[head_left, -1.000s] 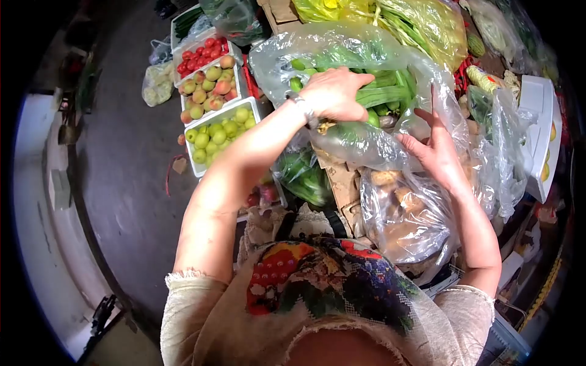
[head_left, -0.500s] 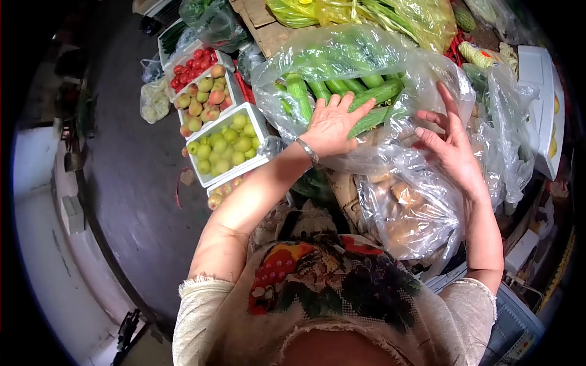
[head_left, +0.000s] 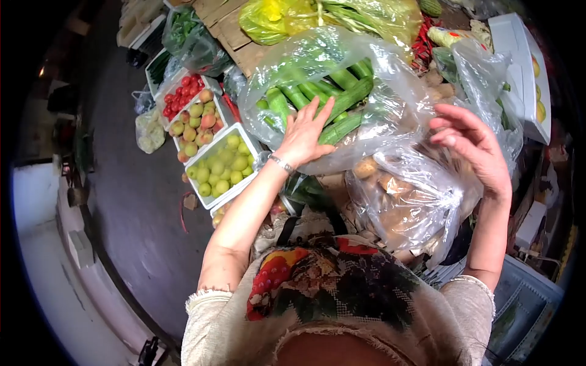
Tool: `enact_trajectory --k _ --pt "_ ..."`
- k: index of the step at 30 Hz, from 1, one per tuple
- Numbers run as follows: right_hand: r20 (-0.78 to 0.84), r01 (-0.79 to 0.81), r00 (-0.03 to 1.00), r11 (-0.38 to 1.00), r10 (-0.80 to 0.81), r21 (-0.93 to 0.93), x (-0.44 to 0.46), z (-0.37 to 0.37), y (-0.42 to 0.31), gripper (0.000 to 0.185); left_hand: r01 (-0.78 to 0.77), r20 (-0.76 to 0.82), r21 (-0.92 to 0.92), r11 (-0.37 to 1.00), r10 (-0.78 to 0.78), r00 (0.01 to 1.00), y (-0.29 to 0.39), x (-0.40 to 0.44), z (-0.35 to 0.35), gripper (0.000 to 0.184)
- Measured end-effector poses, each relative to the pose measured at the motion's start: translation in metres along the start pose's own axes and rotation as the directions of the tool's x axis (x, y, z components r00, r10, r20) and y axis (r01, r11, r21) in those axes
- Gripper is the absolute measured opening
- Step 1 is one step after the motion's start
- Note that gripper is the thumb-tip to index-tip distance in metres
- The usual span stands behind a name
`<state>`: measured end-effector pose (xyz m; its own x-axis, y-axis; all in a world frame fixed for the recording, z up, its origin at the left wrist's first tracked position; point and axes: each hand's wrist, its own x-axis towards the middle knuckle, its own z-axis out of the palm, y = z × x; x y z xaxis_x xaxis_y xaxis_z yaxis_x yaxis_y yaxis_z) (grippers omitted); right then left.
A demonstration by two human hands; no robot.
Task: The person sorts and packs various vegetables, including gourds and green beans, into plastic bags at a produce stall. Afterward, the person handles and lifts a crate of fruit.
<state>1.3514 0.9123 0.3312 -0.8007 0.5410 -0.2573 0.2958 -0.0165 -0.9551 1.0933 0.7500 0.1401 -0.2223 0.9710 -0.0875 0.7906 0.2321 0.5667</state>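
A large clear plastic bag [head_left: 397, 67] lies wide at the mouth, with several long green gourds [head_left: 354, 93], like loofahs or cucumbers, inside. My left hand [head_left: 303, 134], a metal bracelet at its wrist, is spread flat at the near-left side of this bag. Its fingertips reach the gourds, and nothing is gripped in it. To the right, my right hand [head_left: 473, 146] is raised with loosely curved fingers and holds nothing. Below and between the hands sits a knotted clear bag [head_left: 415, 201] of brownish, rounded produce, its contents partly hidden by glare.
On the left stand white foam boxes of green fruit [head_left: 223, 168], peaches [head_left: 198, 125] and red tomatoes [head_left: 183, 94]. Yellow bags [head_left: 366, 18] of leafy stalks lie at the back beside cardboard [head_left: 229, 27]. A white foam box [head_left: 519, 73] is at the far right.
My right hand has drawn back to the right, away from the gourd bag's edge, its fingers more curled. My left hand stays spread by the gourds. The whole view has shifted slightly.
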Motion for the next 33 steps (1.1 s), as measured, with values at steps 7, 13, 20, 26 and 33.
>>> enact_trajectory --k 7,13,20,26,33 --pt "-0.528 0.293 0.773 0.936 -0.352 -0.195 -0.036 -0.1 -0.011 0.035 -0.006 0.015 0.122 0.992 0.004 1.0 0.008 0.002 0.006 0.109" --pt "-0.781 0.16 0.598 0.982 -0.18 -0.105 -0.03 -0.201 0.034 0.025 -0.005 0.038 0.144 0.989 -0.001 0.999 0.014 0.003 0.0 0.111" --pt "-0.668 -0.442 0.743 0.721 -0.038 -0.534 -0.01 -0.225 0.089 0.046 -0.054 -0.02 0.177 0.983 0.058 0.998 0.022 -0.007 -0.002 0.102" --pt "-0.55 -0.512 0.835 0.329 -0.028 -0.794 0.03 -0.206 0.066 0.062 -0.077 -0.088 0.108 0.991 0.086 0.992 0.044 -0.03 -0.007 0.085" --pt "-0.308 -0.373 0.927 0.442 0.214 -0.815 0.068 -0.223 0.09 0.074 -0.074 -0.09 0.063 0.995 0.079 0.993 0.054 -0.045 -0.015 0.071"
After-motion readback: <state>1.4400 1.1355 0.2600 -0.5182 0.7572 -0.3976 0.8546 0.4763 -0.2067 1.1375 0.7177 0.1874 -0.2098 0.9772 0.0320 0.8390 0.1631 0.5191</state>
